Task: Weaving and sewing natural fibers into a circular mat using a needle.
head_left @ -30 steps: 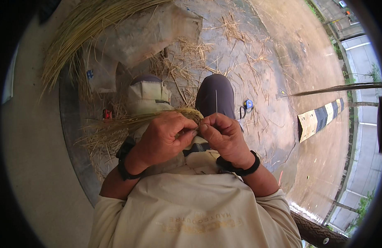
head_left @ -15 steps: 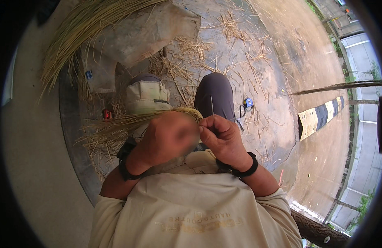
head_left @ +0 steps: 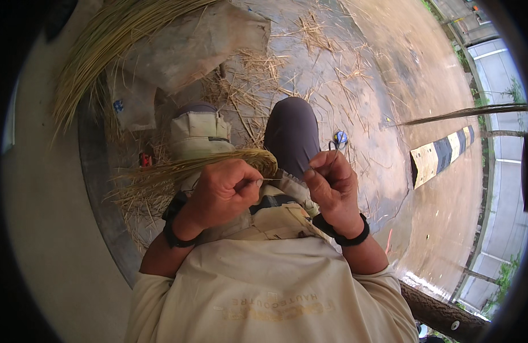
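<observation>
A bundle of straw (head_left: 161,174) lies across my lap, its right end bent into a rounded loop beside the knee. In front of it is my left hand (head_left: 227,191), closed with thumb and forefinger pinching a thin strand (head_left: 271,179) that sticks out to the right. My right hand (head_left: 335,188) is held apart, right of the loop, with thumb and fingertips drawn together. Whatever it pinches is too fine to make out. Just beyond those fingers, scissors (head_left: 334,145) lie partly hidden on the ground sheet by a blue tape measure (head_left: 341,138).
A large sheaf of long straw (head_left: 104,54) arches at the far left, beside a worn grey sheet (head_left: 201,48). Loose straw (head_left: 241,97) litters the ground around my knees. A small red object (head_left: 145,159) sits at left. A black-and-yellow striped block (head_left: 442,156) lies at right.
My hands have drawn apart, the right one moving right and away from the straw loop. The thin grey needle-like piece that stood up from my right fingers no longer shows clearly.
</observation>
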Available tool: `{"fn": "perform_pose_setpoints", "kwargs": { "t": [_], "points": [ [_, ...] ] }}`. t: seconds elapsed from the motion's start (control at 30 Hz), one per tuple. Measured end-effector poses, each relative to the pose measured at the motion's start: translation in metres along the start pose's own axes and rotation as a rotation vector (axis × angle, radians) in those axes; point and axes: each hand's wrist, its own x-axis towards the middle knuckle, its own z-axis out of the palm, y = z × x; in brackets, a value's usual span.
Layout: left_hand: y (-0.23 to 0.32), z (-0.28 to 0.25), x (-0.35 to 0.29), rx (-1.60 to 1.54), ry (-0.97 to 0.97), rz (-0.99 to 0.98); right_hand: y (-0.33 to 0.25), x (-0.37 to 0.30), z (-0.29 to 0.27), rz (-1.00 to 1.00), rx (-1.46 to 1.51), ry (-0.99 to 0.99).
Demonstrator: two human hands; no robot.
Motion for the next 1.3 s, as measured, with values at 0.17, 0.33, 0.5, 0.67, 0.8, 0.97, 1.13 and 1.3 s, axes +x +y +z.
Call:
{"fn": "perform_pose_setpoints", "kwargs": {
  "t": [0.17, 0.33, 0.5, 0.67, 0.8, 0.97, 1.13, 1.3],
  "points": [
    [0.002, 0.000, 0.000, 0.032, -0.007, 0.013, 0.000, -0.001, -0.001, -0.008, 0.029, 0.020],
    [0.001, -0.002, 0.000, 0.068, -0.019, 0.042, -0.001, -0.003, -0.003, 0.007, -0.001, 0.039],
    [0.003, -0.003, 0.002, 0.080, -0.045, 0.059, 0.004, -0.001, -0.008, -0.013, -0.027, 0.034],
    [-0.001, -0.003, 0.001, 0.206, -0.048, 0.095, 0.001, 0.002, -0.017, 0.009, -0.064, 0.019],
    [-0.013, -0.006, 0.004, 0.624, 0.063, 0.200, -0.008, 0.009, -0.049, 0.021, -0.178, 0.093],
    [-0.047, -0.013, -0.019, 0.939, -0.056, -0.016, -0.020, 0.015, -0.091, -0.021, -0.292, 0.181],
    [-0.063, -0.022, -0.014, 0.840, -0.110, -0.046, 0.001, 0.028, -0.142, -0.224, -0.582, 0.267],
    [-0.036, -0.059, 0.003, 0.676, -0.113, -0.202, 0.012, 0.026, -0.149, -0.185, -0.631, 0.325]
  ]
}}
